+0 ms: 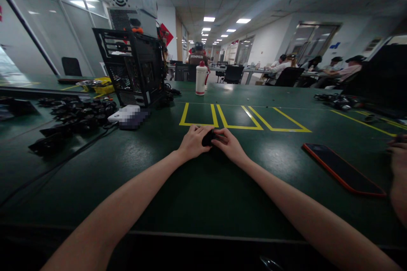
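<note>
Both of my hands meet over the middle of the green table, around a small black object whose kind I cannot make out. My left hand wraps its fingers and thumb round the object's left side. From the right, my right hand pinches at the object's edge with closed, bent fingertips. Much of the black object is hidden by the fingers. Just beyond the hands, yellow tape outlines mark several boxes on the table.
A phone in an orange case lies to the right, near another person's hand. At the left stand an open computer case, a pile of black parts and a white device. A white bottle stands farther back.
</note>
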Demonstrator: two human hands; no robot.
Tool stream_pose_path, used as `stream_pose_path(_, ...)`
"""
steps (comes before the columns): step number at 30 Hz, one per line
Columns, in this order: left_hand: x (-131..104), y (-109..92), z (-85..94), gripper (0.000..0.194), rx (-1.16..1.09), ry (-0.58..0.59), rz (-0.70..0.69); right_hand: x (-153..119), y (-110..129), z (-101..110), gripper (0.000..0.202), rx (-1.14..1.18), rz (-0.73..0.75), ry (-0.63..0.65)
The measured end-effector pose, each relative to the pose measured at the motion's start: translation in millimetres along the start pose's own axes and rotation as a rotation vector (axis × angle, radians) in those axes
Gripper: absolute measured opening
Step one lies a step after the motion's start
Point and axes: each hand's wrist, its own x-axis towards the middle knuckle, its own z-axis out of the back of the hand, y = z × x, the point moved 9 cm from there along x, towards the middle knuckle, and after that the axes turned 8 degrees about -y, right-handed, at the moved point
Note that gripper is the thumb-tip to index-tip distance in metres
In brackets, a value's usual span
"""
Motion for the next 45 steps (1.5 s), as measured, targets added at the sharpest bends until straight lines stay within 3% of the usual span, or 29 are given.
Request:
stream_pose_path(4, 0, 1, 0.2, 0.058, -0.003, 0.001, 0.018, 4, 0, 5, 0.021, -0.052, 0.014, -0.061)
stream_pose_path(11, 0, 1, -0.7, 0.059, -0.014, 0.006, 0.021, 1, 0, 4, 0.032, -0.114, 0.04, -0.016)
stream_pose_path(17, 1, 1, -0.6, 0.06, -0.018, 0.011, 0.017, -1, 8, 1, 0.02, -0.117, 0.054, -0.016)
stream_pose_path(24, 0, 1, -0.3, 0.06, -0.016, 0.003, 0.021, 4, -5, 2, 0.036, -0.073, 0.0, -0.004)
stream_pose_path(32, 1, 2, -1.0, 0.06, -0.019, 0.006, 0.025, -1, 4, 1, 0.017, -0.042, 0.017, -0.01)
stream_pose_path(38, 0, 2, -0.2, 0.061, -0.016, 0.006, 0.022, 4, -6, 4, 0.036, -0.072, -0.035, -0.018)
stream_pose_path(45, -1, 3, 1.2, 0.06, -0.016, -0.001, 0.031, 0, -2, -1, 0.029, -0.017, -0.005, 0.02)
